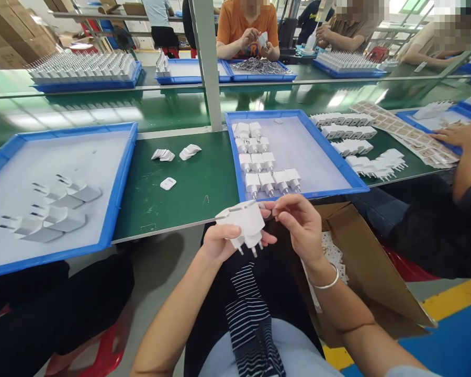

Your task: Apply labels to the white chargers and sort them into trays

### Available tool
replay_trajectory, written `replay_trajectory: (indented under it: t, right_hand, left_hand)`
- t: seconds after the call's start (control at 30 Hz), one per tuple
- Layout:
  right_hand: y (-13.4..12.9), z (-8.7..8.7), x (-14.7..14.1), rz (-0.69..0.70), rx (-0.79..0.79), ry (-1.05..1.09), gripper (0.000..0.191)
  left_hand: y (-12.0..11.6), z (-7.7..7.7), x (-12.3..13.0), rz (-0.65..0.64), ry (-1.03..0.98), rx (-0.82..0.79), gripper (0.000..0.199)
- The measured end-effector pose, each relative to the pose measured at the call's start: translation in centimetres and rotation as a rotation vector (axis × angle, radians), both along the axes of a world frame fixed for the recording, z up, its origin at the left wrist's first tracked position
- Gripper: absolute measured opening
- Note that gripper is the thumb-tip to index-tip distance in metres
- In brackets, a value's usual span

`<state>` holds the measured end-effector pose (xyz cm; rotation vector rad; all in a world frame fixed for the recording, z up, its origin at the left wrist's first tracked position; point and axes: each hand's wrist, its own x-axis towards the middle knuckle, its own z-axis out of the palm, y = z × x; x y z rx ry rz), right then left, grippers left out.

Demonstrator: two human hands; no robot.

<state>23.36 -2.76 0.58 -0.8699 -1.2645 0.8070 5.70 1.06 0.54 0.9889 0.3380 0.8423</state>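
While the left hand (pixel 223 241) clamps white plugs (pixel 245 222) over the lap, just beyond the near edge of the green table (pixel 176 196), the right hand (pixel 298 222) has thumb and forefinger pinched together beside them; whether they grip anything, I cannot tell.

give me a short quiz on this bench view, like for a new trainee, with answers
1. Which hand grips the plugs?
a) right hand
b) left hand
c) neither

2. True or false: the bracelet is on the left wrist.

3. Fill the gap: between the left tray and the middle tray lie two stacks of white pieces and ____ single piece.

Key: 1 b; 2 false; 3 one
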Motion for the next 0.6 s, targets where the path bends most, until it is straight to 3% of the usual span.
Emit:
replay_trajectory:
  t: [0.1, 0.2, 0.33, 0.6]
  right_hand:
    - [0.9, 0.4, 0.0, 0.289, -0.122, 0.017, 0.020]
    - [1.3, 0.4, -0.4, 0.338, -0.113, 0.049, 0.022]
    - [1.0, 0.5, -0.4, 0.149, -0.048, -0.078, 0.011]
    - [0.2, 0.4, -1.0, -0.220, 0.034, -0.343, 0.016]
  left_hand:
    - [-0.2, -0.5, -0.2, -0.117, -0.172, -0.169, 0.053]
    - [-0.4, -0.9, -0.1, -0.190, -0.248, -0.255, 0.048]
    - [-0.5, -0.9, -0.2, -0.209, -0.226, -0.221, 0.048]
    - [-1.2, 0.7, 0.2, -0.003, -0.033, -0.021, 0.047]
